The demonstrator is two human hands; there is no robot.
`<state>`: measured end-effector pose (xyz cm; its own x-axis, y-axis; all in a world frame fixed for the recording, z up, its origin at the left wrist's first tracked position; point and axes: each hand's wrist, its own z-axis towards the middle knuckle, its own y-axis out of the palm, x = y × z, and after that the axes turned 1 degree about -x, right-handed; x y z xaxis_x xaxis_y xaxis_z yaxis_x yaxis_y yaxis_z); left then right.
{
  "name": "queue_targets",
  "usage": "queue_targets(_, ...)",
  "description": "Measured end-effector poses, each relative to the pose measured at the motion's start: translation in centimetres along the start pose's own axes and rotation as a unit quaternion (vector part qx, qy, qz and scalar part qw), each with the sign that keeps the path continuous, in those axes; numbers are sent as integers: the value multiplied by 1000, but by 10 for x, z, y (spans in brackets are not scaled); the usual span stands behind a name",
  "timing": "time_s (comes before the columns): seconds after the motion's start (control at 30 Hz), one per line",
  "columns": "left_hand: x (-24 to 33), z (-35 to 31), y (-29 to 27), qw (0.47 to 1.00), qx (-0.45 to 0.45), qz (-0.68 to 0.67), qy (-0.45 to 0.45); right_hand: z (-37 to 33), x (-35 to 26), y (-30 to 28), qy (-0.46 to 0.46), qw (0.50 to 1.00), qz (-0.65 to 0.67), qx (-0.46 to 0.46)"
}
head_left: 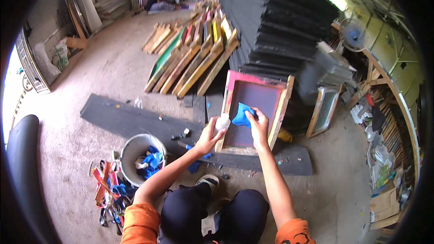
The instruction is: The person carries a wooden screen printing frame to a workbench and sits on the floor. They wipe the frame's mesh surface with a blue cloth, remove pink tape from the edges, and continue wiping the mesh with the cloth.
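My left hand (209, 136) is closed around a small white bottle (222, 123), held over the left edge of a wooden screen frame (289, 97). Pinched in my right hand (259, 125) is a blue cloth (243, 114), close to the bottle and above the frame's dark mesh. The frame has a pink stain along its top and upper left, and it leans in front of me at a tilt. Whether the cloth touches the mesh, I cannot tell.
A grey bucket (128, 161) of blue rags stands left, beside a scrap pile (108, 183). Under the frame lies a black mat (122, 116). Ahead are several stacked wooden frames (192, 63) and black sheets (280, 22). Another person (157, 0) sits far back.
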<state>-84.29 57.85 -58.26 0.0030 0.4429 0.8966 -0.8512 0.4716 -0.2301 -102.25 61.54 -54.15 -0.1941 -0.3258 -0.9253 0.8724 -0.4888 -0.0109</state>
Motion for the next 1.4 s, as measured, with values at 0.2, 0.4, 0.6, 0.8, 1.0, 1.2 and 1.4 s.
queue_targets(0.2,83,35,0,999,16,-41,-14,12,-67,26,-25,998,-6,50)
queue_targets(0.4,80,17,-3,991,72,113,29,-14,-52,31,44,998,4,41)
queue_targets(0.6,60,-18,-8,956,50,286,44,-30,0,14,92,994,54,2)
queue_targets(0.8,60,-24,-23,944,38,323,58,-32,3,23,95,994,1,-56)
queue_targets(1.0,61,-27,-32,912,52,400,70,-38,9,32,114,990,-47,-71)
queue_targets(1.2,56,-23,-35,854,18,510,103,-40,18,36,165,975,99,-112)
queue_targets(1.4,52,-20,-37,784,-26,603,147,-48,8,38,266,937,197,-108)
